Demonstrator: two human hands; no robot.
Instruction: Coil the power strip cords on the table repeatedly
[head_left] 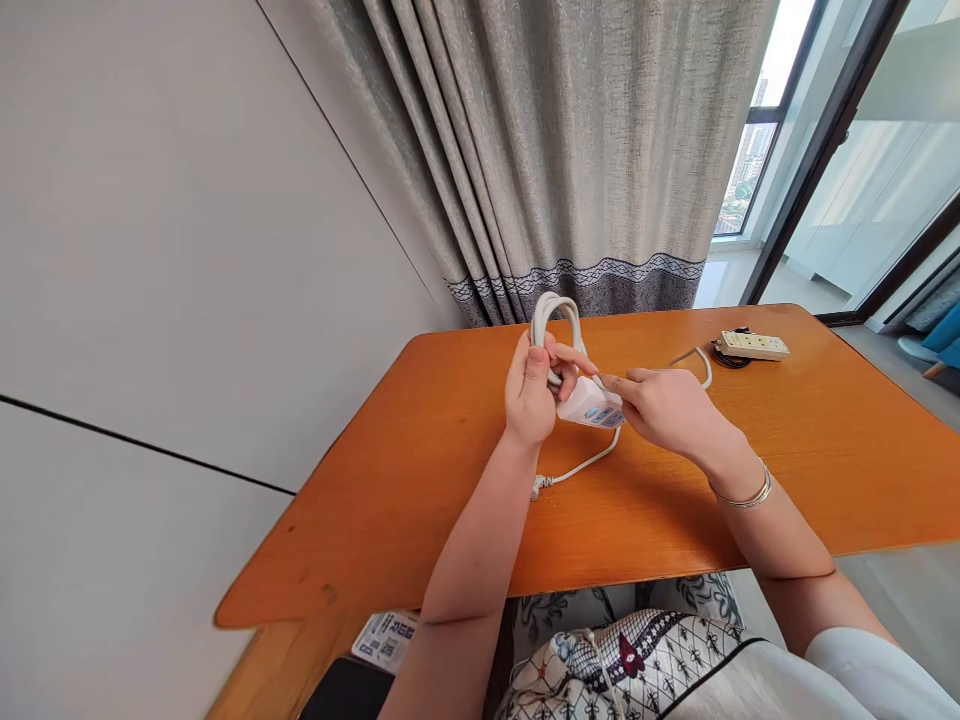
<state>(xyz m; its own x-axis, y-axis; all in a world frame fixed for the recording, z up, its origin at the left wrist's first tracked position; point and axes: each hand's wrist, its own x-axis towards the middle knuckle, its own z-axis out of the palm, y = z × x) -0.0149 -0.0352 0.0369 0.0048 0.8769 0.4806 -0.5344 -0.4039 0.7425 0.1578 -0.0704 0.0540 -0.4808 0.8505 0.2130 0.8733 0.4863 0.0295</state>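
A looped white cable (555, 305) stands upright in my left hand (536, 395), whose fingers are wrapped round the loops. Just to the right, a white block with blue markings (591, 405) hangs above the table between my hands. My right hand (664, 405) is at the block's right end, its fingers closed there by the cable. The cable's lower part drops below the block and runs left to a white plug (540, 483) near my left wrist. Another length of white cable (703, 365) curves behind my right hand.
The orange-brown wooden table (450, 470) reaches a grey curtain (600, 150) at the back. A white power strip (754, 346) with a black cord lies at the back right. Below the left front edge are a printed box (385, 640) and a black object (346, 690).
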